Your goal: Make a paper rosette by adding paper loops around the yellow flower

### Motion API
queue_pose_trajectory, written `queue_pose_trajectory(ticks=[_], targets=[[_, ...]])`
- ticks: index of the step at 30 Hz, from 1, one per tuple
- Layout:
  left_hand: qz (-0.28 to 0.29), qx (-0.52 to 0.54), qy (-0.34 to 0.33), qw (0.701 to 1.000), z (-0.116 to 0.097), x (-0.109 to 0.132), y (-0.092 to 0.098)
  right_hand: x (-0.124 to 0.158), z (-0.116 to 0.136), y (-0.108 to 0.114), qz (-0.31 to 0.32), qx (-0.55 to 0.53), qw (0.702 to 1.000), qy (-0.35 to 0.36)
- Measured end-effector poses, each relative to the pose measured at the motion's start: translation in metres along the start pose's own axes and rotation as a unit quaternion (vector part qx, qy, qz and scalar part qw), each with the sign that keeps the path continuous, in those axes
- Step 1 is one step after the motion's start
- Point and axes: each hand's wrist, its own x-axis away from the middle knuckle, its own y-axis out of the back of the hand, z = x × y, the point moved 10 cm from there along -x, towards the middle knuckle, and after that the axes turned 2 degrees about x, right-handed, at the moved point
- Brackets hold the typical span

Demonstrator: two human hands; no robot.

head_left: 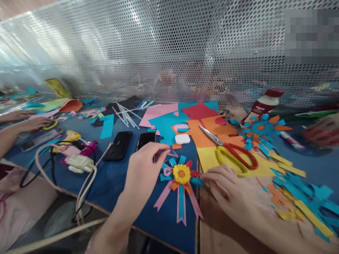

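A paper rosette (182, 174) lies on the blue tabletop, with a yellow flower centre, looped blue, red and pink petals, and pink and blue ribbon tails hanging toward me. Above its upper left edge, my left hand (144, 169) pinches a small folded pink paper strip (173, 152) between thumb and forefinger. At the opposite side, the fingers of my right hand (225, 183) are closed at the tip of a red petal (195, 174), steadying the rosette. Scissors (225, 148) with yellow and red handles rest partly open on coloured paper beyond my right hand.
Two phones (118, 145) (146, 139), a white case (182, 139) and glue sticks (127, 114) lie beyond my left hand. Tangled cables (79, 162) sit left. A bottle (262, 104), another blue rosette (262, 127) and paper scraps (304, 187) are right. Another person's hand (37, 124) works far left.
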Motion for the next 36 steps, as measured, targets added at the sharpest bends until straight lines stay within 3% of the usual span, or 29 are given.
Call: queue_pose_trajectory(ticks=[4,6,12,19,36], targets=[[0.039,-0.113,-0.066,0.991,-0.030,-0.038,-0.017,0.001,0.007,0.000,0.013,-0.004,1.000,0.022],[0.092,-0.129,-0.088,0.983,-0.036,-0.050,-0.035,0.002,0.005,0.001,0.011,-0.010,1.000,0.021],[0.202,-0.073,-0.103,0.971,-0.021,-0.059,-0.068,0.003,-0.003,0.001,0.021,-0.021,0.999,-0.012],[0.220,-0.090,-0.054,0.970,0.011,-0.054,-0.074,0.004,-0.006,0.001,0.029,-0.014,0.999,-0.028],[0.250,-0.105,-0.032,0.962,0.011,-0.042,-0.083,0.000,-0.005,0.000,0.030,0.004,0.999,-0.021]])
